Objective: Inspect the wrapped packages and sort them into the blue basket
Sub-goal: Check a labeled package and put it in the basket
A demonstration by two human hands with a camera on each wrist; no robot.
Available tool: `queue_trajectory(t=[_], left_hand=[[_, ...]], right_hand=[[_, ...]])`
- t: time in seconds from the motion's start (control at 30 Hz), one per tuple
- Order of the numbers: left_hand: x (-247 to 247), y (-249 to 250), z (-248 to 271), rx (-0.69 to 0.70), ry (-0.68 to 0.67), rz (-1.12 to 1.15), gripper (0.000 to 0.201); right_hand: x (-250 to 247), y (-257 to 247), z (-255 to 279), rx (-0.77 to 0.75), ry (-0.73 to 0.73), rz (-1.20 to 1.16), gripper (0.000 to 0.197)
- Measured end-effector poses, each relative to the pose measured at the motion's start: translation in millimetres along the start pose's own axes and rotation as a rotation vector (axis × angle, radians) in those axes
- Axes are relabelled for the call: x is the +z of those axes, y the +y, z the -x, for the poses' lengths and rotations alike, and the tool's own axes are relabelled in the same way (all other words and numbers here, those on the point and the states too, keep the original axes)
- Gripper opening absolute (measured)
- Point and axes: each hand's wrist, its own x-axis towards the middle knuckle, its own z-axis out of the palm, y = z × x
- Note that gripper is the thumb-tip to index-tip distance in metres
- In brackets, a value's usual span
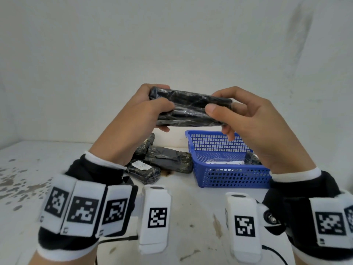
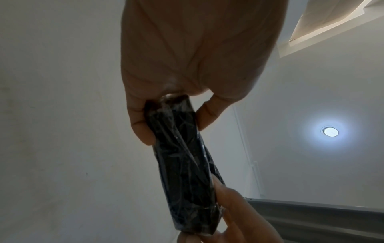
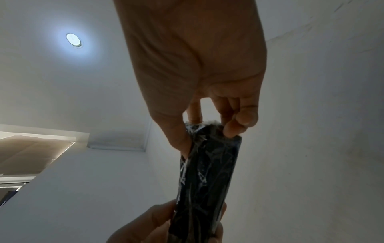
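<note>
A black package wrapped in clear film is held level in the air above the table, in front of the wall. My left hand grips its left end and my right hand grips its right end, thumbs toward me. In the left wrist view the package runs from my left hand down to the other hand's fingers. In the right wrist view the package hangs from my right hand. The blue basket stands below on the right, with one dark package and a white paper inside.
Several more wrapped dark packages lie in a heap on the white stained table, just left of the basket. One of them carries a white label. A white wall rises close behind the table.
</note>
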Motion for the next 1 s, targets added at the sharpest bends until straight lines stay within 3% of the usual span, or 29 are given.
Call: queue_trajectory(t=[0.37, 0.5, 0.7, 0.83, 0.93, 1.0], left_hand=[[4.6, -0.8, 4.9, 0.002, -0.008, -0.108, 0.042], [4.3, -1.9, 4.7, 0.016, -0.004, -0.125, 0.023], [6.0, -2.7, 5.4, 0.049, 0.009, -0.163, 0.016], [7.3, 1.4, 7.4, 0.0, -0.034, -0.238, 0.027], [6.0, 3.7, 6.9, -0.036, -0.022, -0.181, 0.018], [4.7, 5.7, 4.6, -0.048, 0.008, -0.01, 0.041]], right_hand=[[3.2, -1.0, 1.1, 0.0, 0.017, 0.031, 0.02], [4.2, -1.9, 1.1, -0.002, 0.035, 0.014, 0.021], [4.4, -1.4, 1.3, -0.025, 0.047, 0.044, 0.023], [4.4, 0.5, 0.6, -0.039, 0.07, 0.069, 0.017], [3.2, 0.7, -0.1, -0.053, 0.07, 0.071, 0.023], [1.7, 0.3, -1.5, -0.041, 0.081, 0.033, 0.04]])
